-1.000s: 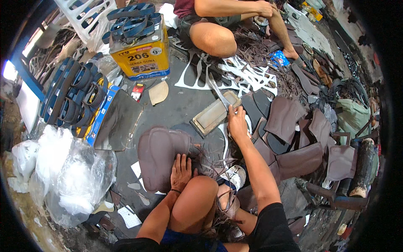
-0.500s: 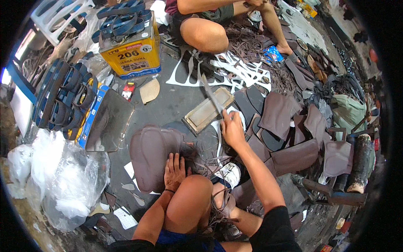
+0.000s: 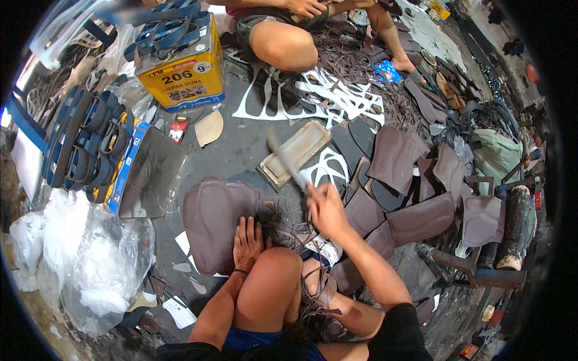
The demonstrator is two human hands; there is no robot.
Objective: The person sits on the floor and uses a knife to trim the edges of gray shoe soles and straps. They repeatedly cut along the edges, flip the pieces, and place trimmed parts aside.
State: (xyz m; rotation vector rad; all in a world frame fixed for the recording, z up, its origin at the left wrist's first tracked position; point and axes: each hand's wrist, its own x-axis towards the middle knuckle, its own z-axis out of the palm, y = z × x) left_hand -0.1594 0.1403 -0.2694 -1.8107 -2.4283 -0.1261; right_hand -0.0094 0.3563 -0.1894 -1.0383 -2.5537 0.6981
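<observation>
In my right hand (image 3: 328, 210) is a long narrow knife (image 3: 288, 157), its blade blurred by motion and pointing away to the left. The blade crosses over a whetstone in a wooden frame (image 3: 295, 154) on the floor; I cannot tell whether they touch. My left hand (image 3: 247, 243) lies with its fingers stretched out on the right edge of a brown sole-shaped piece (image 3: 209, 225), by my raised knee. Thin brown offcut strips (image 3: 288, 224) lie between my two hands.
Brown sole sheets (image 3: 421, 219) are piled at right, beside a metal stand (image 3: 448, 265). White cut-out scraps (image 3: 343, 96) lie ahead, near another person's knee (image 3: 283, 47). At left are a yellow tin (image 3: 180, 81) topped with sandals, more blue sandals (image 3: 90, 141) and plastic bags (image 3: 96, 259).
My right hand has drawn the knife back toward me and slightly left. My left hand stays on the brown piece. A blurred blue shape has appeared at the upper left.
</observation>
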